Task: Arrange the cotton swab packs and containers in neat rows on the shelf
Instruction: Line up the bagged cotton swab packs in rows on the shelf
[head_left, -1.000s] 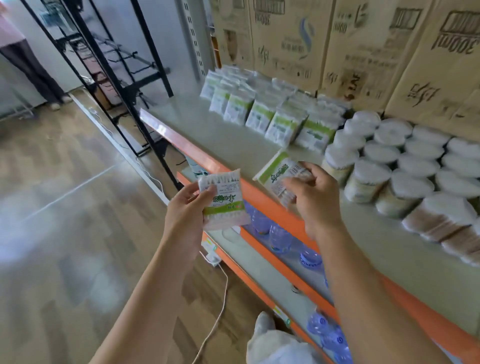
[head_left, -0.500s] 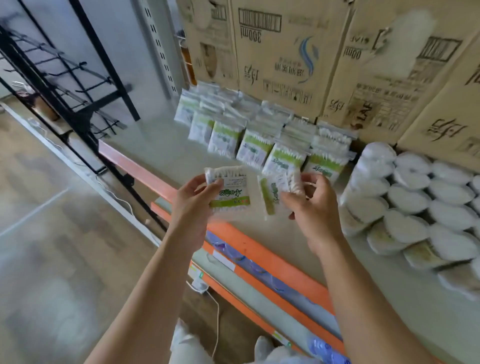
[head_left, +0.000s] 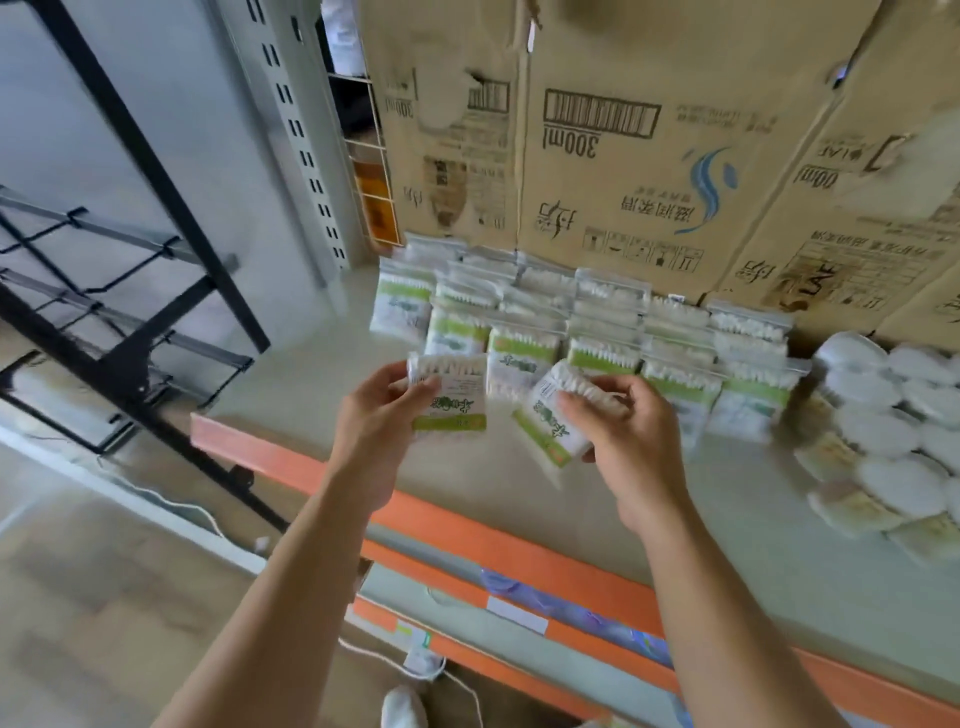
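My left hand (head_left: 376, 423) pinches a cotton swab pack (head_left: 457, 397) with a green band, held upright above the shelf's front part. My right hand (head_left: 631, 436) grips a second swab pack (head_left: 545, 423), tilted, just to the right of the first. Behind them, rows of the same green-and-white packs (head_left: 587, 332) stand on the grey shelf (head_left: 291, 374) against the cardboard. To the right lie several round white swab containers (head_left: 883, 415) in rows.
Large cardboard boxes (head_left: 623, 145) form the back wall of the shelf. An orange beam (head_left: 467, 525) edges the shelf front, with a lower shelf holding bottles (head_left: 597, 618) beneath. A black metal rack (head_left: 130, 322) stands left. A white cable (head_left: 457, 680) lies on the wooden floor.
Both hands have carried their packs up and over the shelf toward the standing rows. The right hand's pack has turned to a tilt. My view has swung up toward the boxes.
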